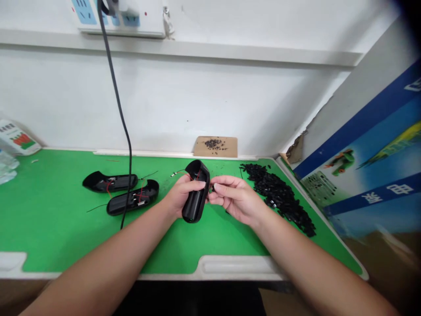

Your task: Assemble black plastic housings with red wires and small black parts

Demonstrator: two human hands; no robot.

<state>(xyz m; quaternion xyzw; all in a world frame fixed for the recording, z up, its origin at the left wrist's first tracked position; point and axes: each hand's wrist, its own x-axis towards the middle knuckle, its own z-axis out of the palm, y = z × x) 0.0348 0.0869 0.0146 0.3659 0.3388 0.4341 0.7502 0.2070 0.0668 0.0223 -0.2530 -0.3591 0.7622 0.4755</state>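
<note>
A black curved plastic housing (pixel 194 204) with red wires is in my left hand (pixel 179 193), whose thumb lies across it. My right hand (pixel 235 197) is at the housing's right side, thumb and fingers pinched on a small black part (pixel 212 188). Two similar black housings, one behind (pixel 122 181) and one nearer (pixel 123 204), lie on the green table at the left, with wires inside them. A pile of small black plastic pieces (pixel 279 193) spreads over the table at the right.
A piece of cardboard (pixel 232 147) with tiny dark bits stands by the wall behind the green table (pixel 66 228). A black cable (pixel 113 83) hangs over the left housings. A bottle (pixel 19 138) is far left, a printed box (pixel 362 145) on the right.
</note>
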